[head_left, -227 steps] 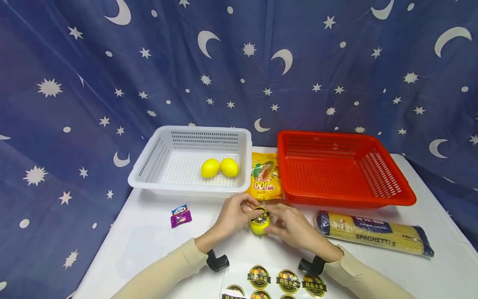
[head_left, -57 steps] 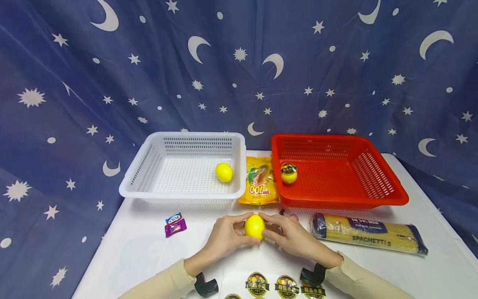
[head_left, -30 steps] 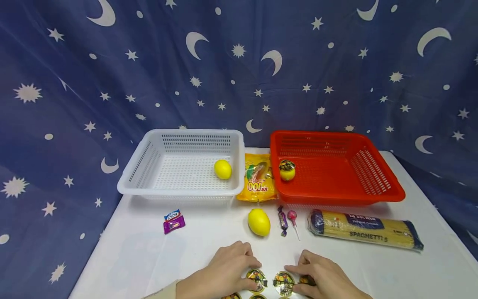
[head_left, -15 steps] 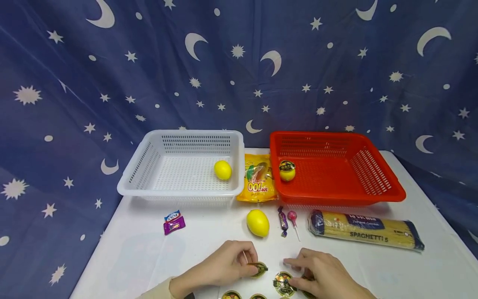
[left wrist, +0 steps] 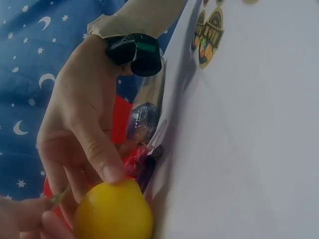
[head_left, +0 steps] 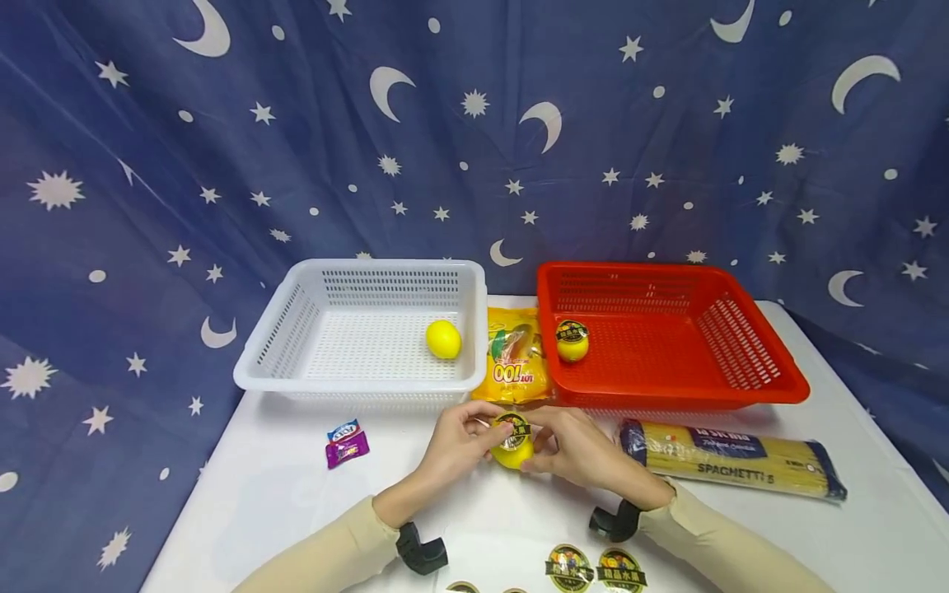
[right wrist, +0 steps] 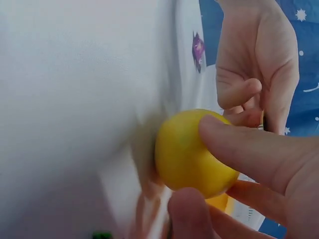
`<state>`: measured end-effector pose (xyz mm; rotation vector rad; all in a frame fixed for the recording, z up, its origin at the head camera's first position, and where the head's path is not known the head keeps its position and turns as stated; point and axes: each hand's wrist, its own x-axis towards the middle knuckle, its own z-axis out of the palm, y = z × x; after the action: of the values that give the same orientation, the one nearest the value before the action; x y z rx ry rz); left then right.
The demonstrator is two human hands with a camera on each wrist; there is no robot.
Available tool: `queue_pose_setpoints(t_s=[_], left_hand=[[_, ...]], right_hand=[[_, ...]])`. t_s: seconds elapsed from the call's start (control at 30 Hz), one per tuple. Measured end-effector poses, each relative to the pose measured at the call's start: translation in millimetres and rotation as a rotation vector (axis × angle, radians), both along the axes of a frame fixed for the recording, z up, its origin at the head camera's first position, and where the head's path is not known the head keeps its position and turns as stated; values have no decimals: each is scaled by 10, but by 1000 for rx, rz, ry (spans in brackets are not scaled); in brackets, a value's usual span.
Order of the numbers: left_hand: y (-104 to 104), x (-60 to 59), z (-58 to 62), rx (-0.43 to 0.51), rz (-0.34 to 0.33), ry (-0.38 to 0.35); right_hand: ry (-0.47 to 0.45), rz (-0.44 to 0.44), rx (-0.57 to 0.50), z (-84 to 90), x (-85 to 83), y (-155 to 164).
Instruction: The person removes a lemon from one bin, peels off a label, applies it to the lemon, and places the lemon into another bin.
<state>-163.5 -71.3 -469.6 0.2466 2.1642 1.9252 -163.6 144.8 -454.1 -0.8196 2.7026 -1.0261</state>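
We grip the lemon (head_left: 513,449) with left hand (head_left: 455,445) and right hand (head_left: 582,453), fingers curled around it; its round sticker (head_left: 513,431) has unreadable print.

white table (head_left: 282,486) with baskets (head_left: 363,380), spaghetti (head_left: 734,469)

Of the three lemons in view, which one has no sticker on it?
The lemon in the white basket. The lemon in the red basket and the lemon held in both hands each carry a dark round sticker.

Showing smooth, faintly glossy yellow lemon (head_left: 513,449) with shiny printed sticker (head_left: 512,431); looking perforated plastic, white basket (head_left: 282,329) and red basket (head_left: 741,346); gleaming crinkly wrap on spaghetti pack (head_left: 734,469); lying matt white table (head_left: 282,494).
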Motion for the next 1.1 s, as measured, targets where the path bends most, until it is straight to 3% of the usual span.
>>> queue_pose_setpoints(t_s=[0.27, 0.43, 0.57, 0.83, 0.97, 1.1], left_hand=[[54, 20, -69, -19, 84, 4], [72, 46, -86, -16, 95, 22], [72, 74, -87, -92, 95, 85], [44, 98, -125, -294, 144, 285], [-16, 99, -160, -325, 153, 371], [-77, 98, -169, -349, 120, 403]], right_hand=[[-21, -97, -43, -52, -15, -72], [-2, -136, -10, -55, -12, -101], [39, -135, 17, -47, 2, -87], [67, -74, -79, -12, -27, -15], [63, -71, -110, -52, -62, -18], [93, -91, -136, -92, -67, -21]])
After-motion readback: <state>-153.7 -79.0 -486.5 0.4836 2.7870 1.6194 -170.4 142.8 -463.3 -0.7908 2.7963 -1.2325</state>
